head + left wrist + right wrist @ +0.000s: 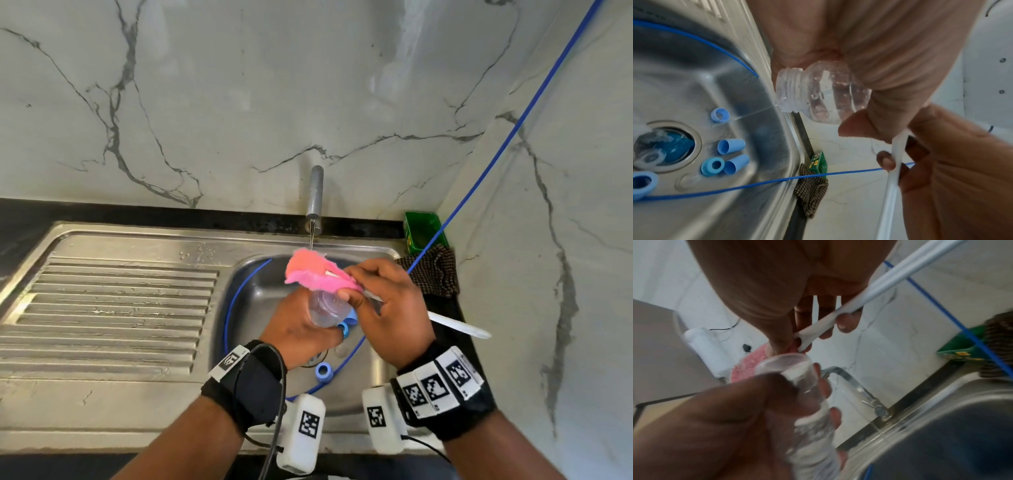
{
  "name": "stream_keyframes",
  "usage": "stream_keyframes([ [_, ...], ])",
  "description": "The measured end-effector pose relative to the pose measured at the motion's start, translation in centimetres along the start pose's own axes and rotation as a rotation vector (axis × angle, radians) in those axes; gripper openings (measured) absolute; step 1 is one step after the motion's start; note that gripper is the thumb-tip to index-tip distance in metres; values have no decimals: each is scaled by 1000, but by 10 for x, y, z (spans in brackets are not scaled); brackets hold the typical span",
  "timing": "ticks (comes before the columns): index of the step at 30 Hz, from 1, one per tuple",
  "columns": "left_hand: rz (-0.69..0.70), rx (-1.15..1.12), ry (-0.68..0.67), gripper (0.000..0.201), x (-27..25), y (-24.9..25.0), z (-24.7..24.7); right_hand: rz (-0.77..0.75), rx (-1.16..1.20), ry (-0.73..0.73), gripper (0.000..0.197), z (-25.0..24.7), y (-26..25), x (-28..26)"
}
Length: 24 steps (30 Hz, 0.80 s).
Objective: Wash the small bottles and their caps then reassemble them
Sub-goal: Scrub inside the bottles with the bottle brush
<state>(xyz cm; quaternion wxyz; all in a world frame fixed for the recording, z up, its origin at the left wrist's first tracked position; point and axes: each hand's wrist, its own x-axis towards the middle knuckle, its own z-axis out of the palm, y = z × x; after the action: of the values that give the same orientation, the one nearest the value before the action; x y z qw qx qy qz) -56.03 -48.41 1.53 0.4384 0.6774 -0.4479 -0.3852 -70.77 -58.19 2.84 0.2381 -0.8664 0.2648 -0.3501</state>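
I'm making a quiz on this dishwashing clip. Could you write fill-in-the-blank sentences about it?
1. The left hand grips a clear ____, uncapped.
2. The right hand holds a white-handled brush with a ____ sponge head.
3. Loose blue caps lie in the ____.

Answers: bottle; pink; sink

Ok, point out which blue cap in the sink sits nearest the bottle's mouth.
The lone blue cap above the drain, its open end facing the camera. The other caps lie lower, farther from the bottle.

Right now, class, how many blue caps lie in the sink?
5: one above the drain, two lying beside it, a ring-like one touching them, one at the left edge. Others may be hidden.
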Motion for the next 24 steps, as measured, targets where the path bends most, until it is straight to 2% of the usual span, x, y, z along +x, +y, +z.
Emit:
stream_keyframes([
  [3,-26,-21,36,33,-3,-8,-11,-94,-20,-75,30,9,-22,-1],
  [4,-49,-15,30,34,-4,-10,-17,-89,-44,-69,29,9,-20,-1],
  [7,-38,-14,-24,50,-6,-14,-28,-6,-88,23,25,12,-15,1],
  [11,-66,-62,27,39,-12,-21,-34,-125,-102,-17,27,29,-43,-4],
  [15,-49,-27,-13,43,-14,-19,-47,6,-84,83,28,27,-37,-1],
  [18,-79,-76,52,38,-12,-22,-50,-102,-71,26,31,33,-43,-9],
  [19,-77,-77,60,40,-11,-22,-50,-118,-51,2,33,31,-42,-11],
  [22,-46,-44,12,55,-8,-23,-47,-44,3,26,43,22,-31,-10],
  [24,-45,-49,22,58,-8,-22,-43,-111,-33,2,45,21,-33,-12],
])
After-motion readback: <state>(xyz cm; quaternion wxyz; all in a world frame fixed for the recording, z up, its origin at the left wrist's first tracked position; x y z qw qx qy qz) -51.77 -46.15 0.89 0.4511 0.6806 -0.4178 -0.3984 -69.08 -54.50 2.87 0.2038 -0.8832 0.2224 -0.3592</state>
